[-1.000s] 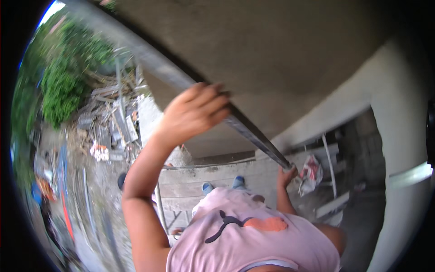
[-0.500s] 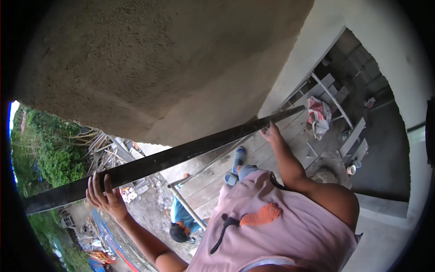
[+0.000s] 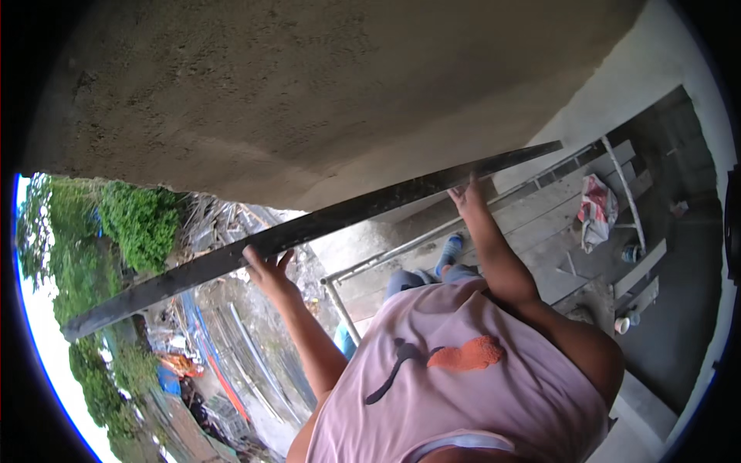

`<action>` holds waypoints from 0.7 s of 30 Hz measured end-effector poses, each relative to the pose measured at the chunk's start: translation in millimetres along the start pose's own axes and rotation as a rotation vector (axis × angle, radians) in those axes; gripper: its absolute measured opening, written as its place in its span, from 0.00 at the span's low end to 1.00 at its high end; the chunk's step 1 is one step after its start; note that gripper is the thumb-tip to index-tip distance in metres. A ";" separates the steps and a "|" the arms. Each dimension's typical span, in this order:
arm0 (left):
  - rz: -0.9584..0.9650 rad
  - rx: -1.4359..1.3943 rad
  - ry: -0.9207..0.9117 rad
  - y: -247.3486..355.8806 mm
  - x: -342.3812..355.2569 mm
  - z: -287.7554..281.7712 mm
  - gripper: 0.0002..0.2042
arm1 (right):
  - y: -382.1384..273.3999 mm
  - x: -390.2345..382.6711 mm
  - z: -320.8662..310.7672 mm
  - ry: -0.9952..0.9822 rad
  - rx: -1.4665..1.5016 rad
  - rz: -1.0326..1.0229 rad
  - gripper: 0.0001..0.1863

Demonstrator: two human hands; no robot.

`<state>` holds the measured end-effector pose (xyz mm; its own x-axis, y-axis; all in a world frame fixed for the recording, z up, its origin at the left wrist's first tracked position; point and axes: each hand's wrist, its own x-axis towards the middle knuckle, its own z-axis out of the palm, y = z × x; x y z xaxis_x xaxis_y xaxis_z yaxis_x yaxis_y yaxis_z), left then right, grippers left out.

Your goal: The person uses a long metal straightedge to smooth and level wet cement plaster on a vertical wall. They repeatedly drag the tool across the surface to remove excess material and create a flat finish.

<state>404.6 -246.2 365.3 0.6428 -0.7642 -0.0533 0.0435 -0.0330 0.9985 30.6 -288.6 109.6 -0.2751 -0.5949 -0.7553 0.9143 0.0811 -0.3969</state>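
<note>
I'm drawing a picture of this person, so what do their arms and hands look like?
The left hand and right hand have no gloves, and I see no watch or bracelet. The arms have no sleeves: the pale pink shirt is sleeveless. It has an orange patch and a dark curved mark on it.

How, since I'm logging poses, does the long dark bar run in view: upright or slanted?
Slanted: the long dark bar runs from lower left to upper right.

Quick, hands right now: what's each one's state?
Left hand: open, spread against the dark bar.
Right hand: at the same bar; how closed cannot be told.
</note>
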 end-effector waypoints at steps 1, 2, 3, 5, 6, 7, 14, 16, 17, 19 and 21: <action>-0.014 -0.012 0.006 0.8 10.6 0.1 0.29 | 1.3 -2.9 13.7 0.050 -0.042 -0.024 0.29; -0.032 -0.029 0.011 -1.6 20.5 -1.7 0.26 | 2.6 -1.3 19.7 0.007 -0.039 -0.011 0.28; -0.017 -0.057 0.014 -3.4 30.6 -4.2 0.23 | 3.4 -0.6 24.4 -0.035 -0.035 0.002 0.28; -0.026 -0.046 -0.005 -3.6 41.6 -0.8 0.23 | 0.5 8.1 34.2 -0.003 -0.054 -0.029 0.26; -0.031 -0.040 -0.017 -3.0 47.5 0.5 0.23 | 1.9 13.4 42.0 -0.019 -0.045 -0.005 0.26; -0.041 -0.047 -0.017 -2.3 53.5 2.7 0.24 | 3.6 15.2 47.4 -0.026 -0.035 0.017 0.26; -0.063 -0.055 -0.057 9.8 87.7 32.6 0.30 | 2.0 44.3 84.6 0.057 -0.006 0.003 0.24; -0.049 -0.020 -0.127 6.3 98.2 30.1 0.33 | 5.7 50.4 87.9 -0.020 -0.010 -0.045 0.24; -0.021 -0.010 -0.116 5.8 98.7 32.4 0.34 | 7.5 59.6 87.2 -0.036 -0.005 -0.040 0.23; -0.030 0.035 -0.110 18.7 88.7 47.1 0.36 | 5.4 68.7 92.9 0.002 -0.022 -0.036 0.24; -0.064 0.078 -0.106 35.5 70.6 59.7 0.36 | 1.6 66.0 98.7 0.070 -0.049 -0.038 0.26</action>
<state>405.9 -339.8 397.7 0.5557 -0.8228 -0.1190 0.0191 -0.1304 0.9913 43.2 -406.6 110.7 -0.3311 -0.5406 -0.7734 0.8877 0.0995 -0.4495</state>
